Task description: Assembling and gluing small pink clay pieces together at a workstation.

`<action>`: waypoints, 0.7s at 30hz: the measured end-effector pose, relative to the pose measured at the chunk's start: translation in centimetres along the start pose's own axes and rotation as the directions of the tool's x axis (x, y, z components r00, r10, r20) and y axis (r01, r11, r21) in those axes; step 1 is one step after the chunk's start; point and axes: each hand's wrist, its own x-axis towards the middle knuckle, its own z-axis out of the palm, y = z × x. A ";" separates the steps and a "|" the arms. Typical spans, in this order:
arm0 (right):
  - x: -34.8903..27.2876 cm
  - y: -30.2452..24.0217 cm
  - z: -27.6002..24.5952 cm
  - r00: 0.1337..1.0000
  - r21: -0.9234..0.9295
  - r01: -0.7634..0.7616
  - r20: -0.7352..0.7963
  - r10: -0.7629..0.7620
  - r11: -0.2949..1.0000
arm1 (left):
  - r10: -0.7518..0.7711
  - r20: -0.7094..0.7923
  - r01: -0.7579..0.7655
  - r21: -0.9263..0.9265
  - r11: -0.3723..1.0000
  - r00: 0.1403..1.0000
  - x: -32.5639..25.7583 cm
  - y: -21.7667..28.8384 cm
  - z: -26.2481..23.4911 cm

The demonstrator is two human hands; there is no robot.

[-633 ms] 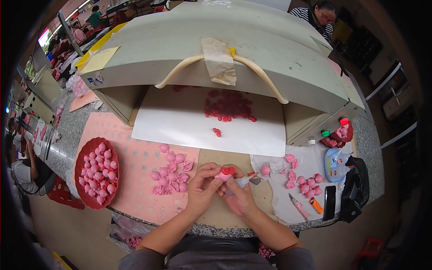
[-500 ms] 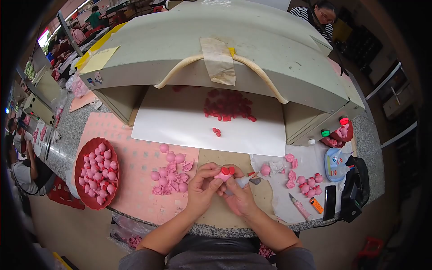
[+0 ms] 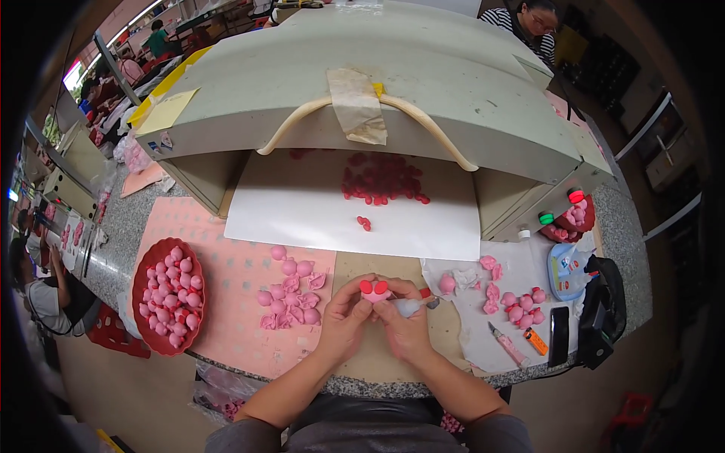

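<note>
My left hand (image 3: 345, 318) and my right hand (image 3: 405, 330) meet over the middle of the table. Between their fingertips is a small pink piece (image 3: 375, 297) with two red oval parts on top. Also in the right hand is a small translucent squeeze bottle (image 3: 408, 307), its tip pointing right. Left of the hands, pink balls (image 3: 304, 268) and crumpled pink pieces (image 3: 308, 300) lie on a pink mat (image 3: 219, 317). Loose red parts (image 3: 381, 179) lie on a white sheet (image 3: 294, 219), with a few apart (image 3: 364, 223) nearer me.
A grey-green hood (image 3: 445, 68) stands over the sheet. At the left is a red basket (image 3: 141, 332) of pink pieces. Toward the right lie more pink balls (image 3: 525, 308), a tube (image 3: 508, 345), an orange lighter (image 3: 535, 341), a black phone (image 3: 559, 336) and a blue tray (image 3: 555, 281). A co-worker (image 3: 521, 26) sits behind.
Both hands have drawn closer together around the pink piece, and its two red ovals now face up side by side. The view has shifted slightly.
</note>
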 end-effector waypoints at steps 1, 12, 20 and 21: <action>0.1 -0.2 -0.1 1.000 -0.022 -0.014 0.019 0.014 1.000 | 0.009 0.031 -0.007 -0.040 0.999 0.999 0.0 -0.2 -0.4; 0.3 -0.7 -0.8 0.996 0.006 0.063 0.065 -0.064 0.998 | -0.015 0.072 0.023 -0.112 0.993 0.997 0.5 -1.1 -0.6; 0.2 -0.3 0.3 1.000 0.006 -0.014 0.002 0.014 1.000 | -0.037 0.024 0.037 -0.032 0.999 0.999 0.2 0.1 -0.5; 0.1 0.0 0.0 1.000 0.022 -0.021 -0.023 0.022 1.000 | -0.044 0.041 0.046 -0.035 0.998 0.998 0.2 -0.2 -0.7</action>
